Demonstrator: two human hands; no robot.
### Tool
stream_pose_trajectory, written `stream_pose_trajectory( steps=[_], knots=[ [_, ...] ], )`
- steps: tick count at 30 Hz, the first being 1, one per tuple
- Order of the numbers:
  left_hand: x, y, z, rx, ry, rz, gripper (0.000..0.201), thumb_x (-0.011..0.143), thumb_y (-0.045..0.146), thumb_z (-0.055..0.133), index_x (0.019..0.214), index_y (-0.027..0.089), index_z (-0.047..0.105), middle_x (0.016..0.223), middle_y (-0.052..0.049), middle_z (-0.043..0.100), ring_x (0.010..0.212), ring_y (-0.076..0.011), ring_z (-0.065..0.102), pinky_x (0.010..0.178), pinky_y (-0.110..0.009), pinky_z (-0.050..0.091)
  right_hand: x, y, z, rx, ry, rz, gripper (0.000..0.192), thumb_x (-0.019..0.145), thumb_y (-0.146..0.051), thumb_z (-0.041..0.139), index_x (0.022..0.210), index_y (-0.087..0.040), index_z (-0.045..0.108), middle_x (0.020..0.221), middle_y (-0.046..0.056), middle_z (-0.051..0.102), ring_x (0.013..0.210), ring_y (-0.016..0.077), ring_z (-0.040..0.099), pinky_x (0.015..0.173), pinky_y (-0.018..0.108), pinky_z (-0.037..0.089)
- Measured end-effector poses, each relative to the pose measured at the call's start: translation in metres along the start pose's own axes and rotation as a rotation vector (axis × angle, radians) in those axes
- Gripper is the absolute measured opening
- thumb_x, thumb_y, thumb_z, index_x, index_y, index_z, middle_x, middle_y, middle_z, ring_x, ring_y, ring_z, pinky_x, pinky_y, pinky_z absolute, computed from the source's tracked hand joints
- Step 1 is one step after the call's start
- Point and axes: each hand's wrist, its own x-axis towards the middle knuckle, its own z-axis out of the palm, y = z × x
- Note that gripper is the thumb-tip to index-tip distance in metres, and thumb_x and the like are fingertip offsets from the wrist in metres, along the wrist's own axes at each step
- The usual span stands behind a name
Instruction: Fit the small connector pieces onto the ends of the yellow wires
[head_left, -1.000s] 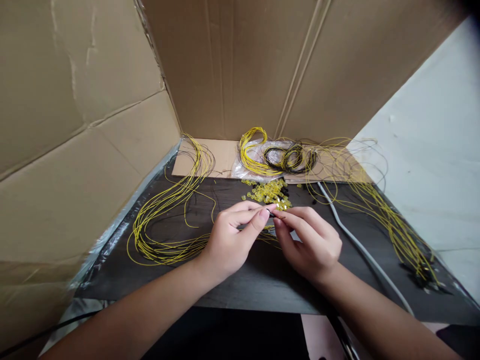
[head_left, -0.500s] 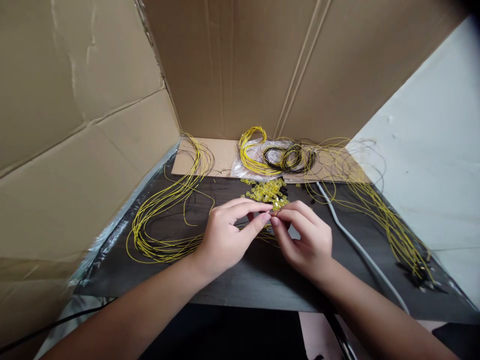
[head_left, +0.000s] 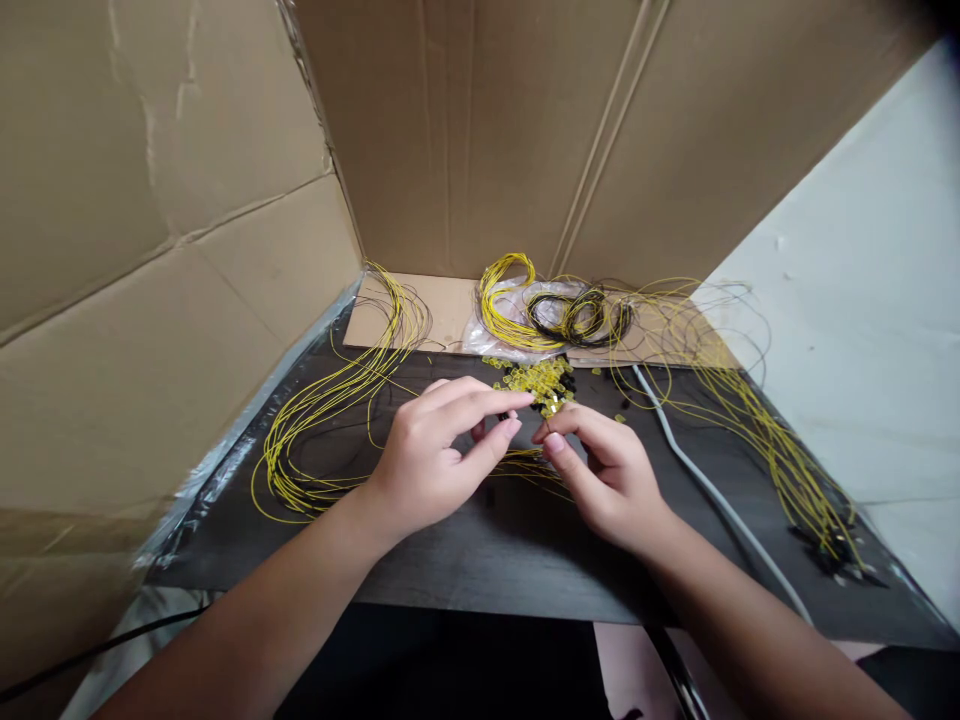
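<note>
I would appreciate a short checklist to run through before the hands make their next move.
1. Fingertips of the left hand and right hand apart: ok, a gap shows.
2. Left hand's grip: cannot tell, fingers hide its inner side.
3. Right hand's grip: cannot tell, anything held is too fine.
4. Pile of yellow pieces just beyond the hands: ok.
5. Left-side yellow wires neatly gathered: not ok, some strands stray.
6. Grey cable clear of the right fingers: ok.

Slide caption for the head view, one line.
Left hand and right hand close together over a dark table, by small yellow pieces, yellow wires on both sides.
</note>
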Motion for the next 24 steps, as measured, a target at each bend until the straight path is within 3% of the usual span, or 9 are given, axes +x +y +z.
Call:
stream_pose_trajectory(
  steps=[8,16,24],
  knots=[
    [0.0003,-0.0036,-0.0005,0.078,-0.044,0.177,0.026,0.089,0.016,0.066,0.114,0.021,0.068,0.091,-0.002,0.073,0.083,-0.0124,0.065,0.082,-0.028,0.049,0.0024,-0.0045,-0.0054,-0.005,-0.038,-0.006,0.012,0.095,-0.019,0.055,0.087,-0.017,0.064,0.079,0.004,0.062,0.072,0.0139,0.056,0.068,0.029,0.045],
    [0.0001,-0.0046,-0.0009,0.08,-0.059,0.181,0.011,0.088,0.018,0.068,0.099,0.021,0.07,0.091,-0.002,0.074,0.081,-0.0123,0.067,0.081,-0.029,0.048,0.004,-0.0058,-0.0055,-0.01,-0.039,-0.01,0.012,0.093,-0.019,0.057,0.085,-0.016,0.066,0.073,0.002,0.06,0.064,0.0117,0.053,0.061,0.027,0.041],
    [-0.0001,-0.0026,0.0001,0.108,-0.088,0.192,0.008,0.088,0.018,0.067,0.095,0.02,0.068,0.089,-0.002,0.074,0.081,-0.0132,0.067,0.081,-0.03,0.047,0.002,-0.0058,-0.0005,0.058,0.074,0.046,0.006,0.09,-0.019,0.063,0.095,-0.017,0.064,0.074,0.0,0.063,0.06,0.0088,0.056,0.054,0.021,0.044]
  ],
)
